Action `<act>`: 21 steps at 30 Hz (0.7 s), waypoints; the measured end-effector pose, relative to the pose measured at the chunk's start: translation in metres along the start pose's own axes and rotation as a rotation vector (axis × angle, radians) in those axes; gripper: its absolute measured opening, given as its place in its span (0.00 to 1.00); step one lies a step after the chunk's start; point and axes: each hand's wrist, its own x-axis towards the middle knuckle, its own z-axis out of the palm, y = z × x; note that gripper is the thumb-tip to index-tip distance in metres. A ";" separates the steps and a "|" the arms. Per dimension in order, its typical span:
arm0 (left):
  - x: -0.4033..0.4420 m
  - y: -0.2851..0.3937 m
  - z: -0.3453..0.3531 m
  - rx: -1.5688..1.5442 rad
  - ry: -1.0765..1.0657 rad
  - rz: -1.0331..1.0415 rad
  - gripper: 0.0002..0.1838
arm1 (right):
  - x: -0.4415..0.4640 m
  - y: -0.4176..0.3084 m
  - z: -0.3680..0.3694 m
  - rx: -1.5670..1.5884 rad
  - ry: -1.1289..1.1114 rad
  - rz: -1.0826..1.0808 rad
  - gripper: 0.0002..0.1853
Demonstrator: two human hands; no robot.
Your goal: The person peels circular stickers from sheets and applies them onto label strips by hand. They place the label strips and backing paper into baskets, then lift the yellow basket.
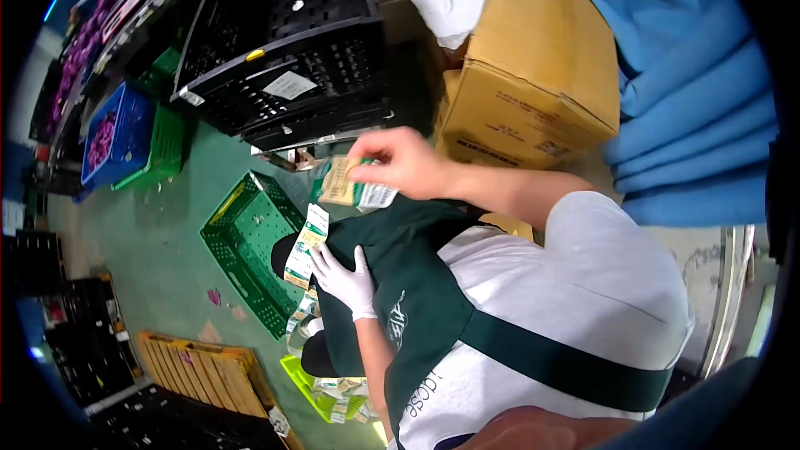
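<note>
My bare right hand (400,162) is closed, its fingers pinching a clear plastic packet (337,186) with a green, tan and white printed label. The packet is above my lap; its contents are hard to make out. My left hand (346,282), in a white glove, rests on my dark green apron with fingers stretched out and thumb apart. Its fingertips touch a strip of green, white and tan printed labels (303,248) lying over my knee. More of the strip hangs in loops below, partly hidden by my leg.
A green crate (242,237) stands on the floor before my knees. Stacked black crates (275,54) and a cardboard box (533,75) are on my right. To my left are a lime-green tray (310,392) of labels and packets, and a wooden pallet (204,371). Blue crate (125,137) further ahead.
</note>
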 end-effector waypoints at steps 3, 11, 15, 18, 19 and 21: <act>0.000 0.005 0.003 -0.014 -0.022 0.033 0.38 | -0.021 -0.066 -0.046 -0.085 0.106 0.062 0.06; 0.000 0.014 0.003 -0.076 -0.052 0.144 0.37 | -0.073 -0.157 -0.129 -0.387 0.593 0.006 0.29; 0.002 0.015 0.003 -0.054 -0.006 0.162 0.36 | -0.083 -0.158 -0.143 -0.502 0.706 0.084 0.36; 0.001 0.016 0.000 -0.070 -0.028 0.150 0.36 | -0.087 -0.161 -0.150 -0.448 0.793 0.077 0.34; 0.001 0.017 -0.002 -0.066 -0.039 0.141 0.36 | -0.091 -0.158 -0.159 -0.515 0.787 0.120 0.34; -0.001 0.015 -0.002 -0.100 -0.074 0.139 0.36 | -0.095 -0.137 -0.176 -0.497 0.775 0.077 0.32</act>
